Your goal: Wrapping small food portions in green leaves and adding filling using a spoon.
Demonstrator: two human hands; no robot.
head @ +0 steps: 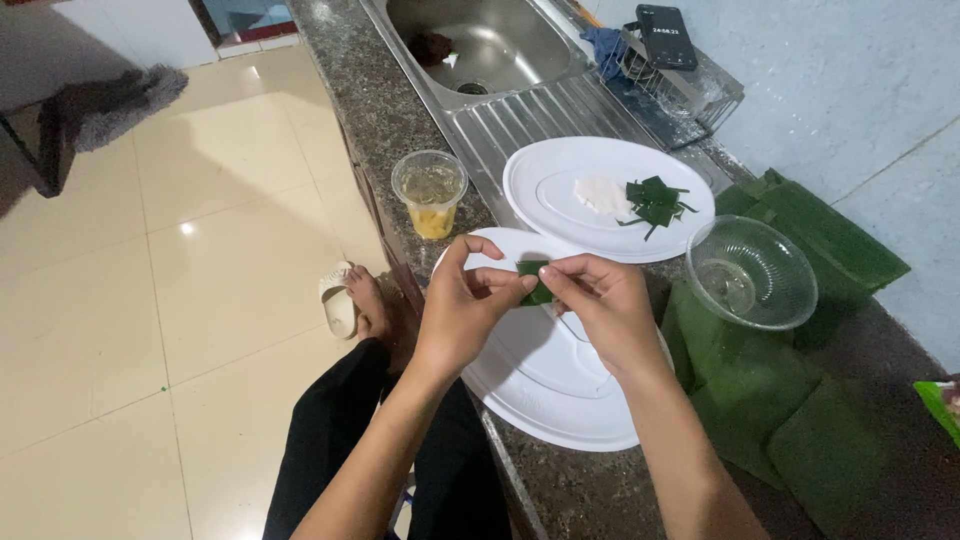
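Two hands pinched one leaf strip above a plate.
Left hand [462,300] and right hand [600,300] gripped the leaf [534,282], its long axis lying left-right over the plate [560,390].

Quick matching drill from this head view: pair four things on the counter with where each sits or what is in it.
1. plastic cup
2. glass bowl
3. far white plate
4. small green leaf piece

a. pinched between both hands
b. holds yellow bits
c. stands on big green leaves
d. carries cut green pieces and something white

Pairs: 1-b, 2-c, 3-d, 4-a
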